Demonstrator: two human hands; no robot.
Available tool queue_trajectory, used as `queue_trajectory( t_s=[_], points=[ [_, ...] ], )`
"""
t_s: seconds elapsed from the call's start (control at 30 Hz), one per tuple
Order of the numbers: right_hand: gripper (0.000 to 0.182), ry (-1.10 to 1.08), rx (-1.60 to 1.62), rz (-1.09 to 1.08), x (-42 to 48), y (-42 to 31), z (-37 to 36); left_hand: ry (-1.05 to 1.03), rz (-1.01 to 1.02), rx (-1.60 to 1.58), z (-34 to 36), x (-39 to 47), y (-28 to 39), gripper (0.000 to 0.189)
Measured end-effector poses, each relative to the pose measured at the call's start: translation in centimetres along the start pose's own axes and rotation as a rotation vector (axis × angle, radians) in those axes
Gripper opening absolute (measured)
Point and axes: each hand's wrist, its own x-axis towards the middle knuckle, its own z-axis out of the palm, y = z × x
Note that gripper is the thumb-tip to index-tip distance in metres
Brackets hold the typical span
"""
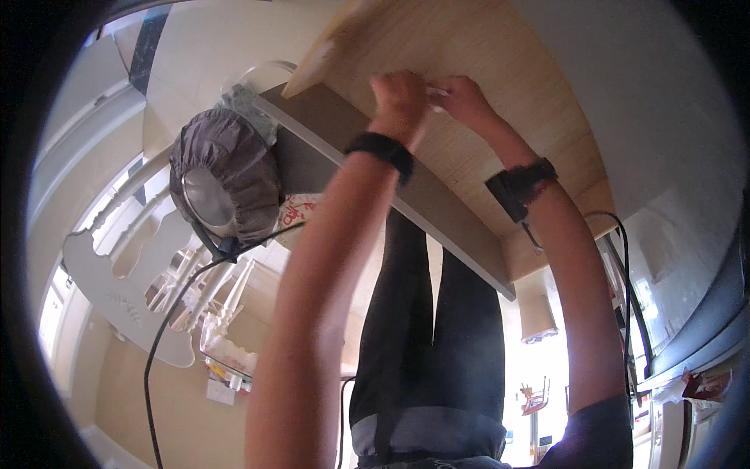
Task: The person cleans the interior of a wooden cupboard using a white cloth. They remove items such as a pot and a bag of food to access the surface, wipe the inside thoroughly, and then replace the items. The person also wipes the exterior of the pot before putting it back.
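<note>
My left hand (pixel 399 98), blurred and curled, is up against the light wood-grain panel of a furniture piece (pixel 504 88). Close beside it, my right hand (pixel 466 101) pinches a small white object (pixel 437 92). This object spans the short gap between both hands, and its other end goes into my left fingers. It is too small and blurred to name. A grey-brown board (pixel 433 205) with a pale edge runs slantwise beneath my left wrist. Black bands circle both wrists, and the right one carries a dark box (pixel 507 195).
Left of the board is a dark grey gathered fabric cover (pixel 234 170) around a shiny metal round piece. Further left stands a white chair (pixel 126 299) with turned spindles. Black cables (pixel 153 363) trail on both sides. A glossy pale surface (pixel 656 146) lies right.
</note>
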Motion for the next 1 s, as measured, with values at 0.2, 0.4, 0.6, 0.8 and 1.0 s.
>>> queue_trajectory(
  t_s=[0.2,0.4,0.6,0.8,1.0],
  points=[
    [0.023,0.325,-0.206,-0.269,5.7,-6.8,5.1,0.022,-0.12,0.097,0.6,3.9,-7.6,0.022],
    [0.019,0.186,-0.335,-0.143,6.5,-7.4,6.7,-0.003,-0.225,0.01,2.7,3.1,-7.0,0.034],
    [0.023,0.113,-0.347,-0.51,4.3,-5.4,5.2,-0.218,-0.292,-0.284,4.2,3.2,-5.4,0.033],
    [0.02,0.057,-0.245,-0.411,-1.7,1.1,3.6,-0.399,-0.182,-0.358,5.5,0.5,2.4,0.037],
    [0.019,-0.072,-0.312,-0.273,-8.8,4.9,2.4,-0.425,-0.21,-0.433,10.5,-1.7,9.3,0.038]
  ],
)
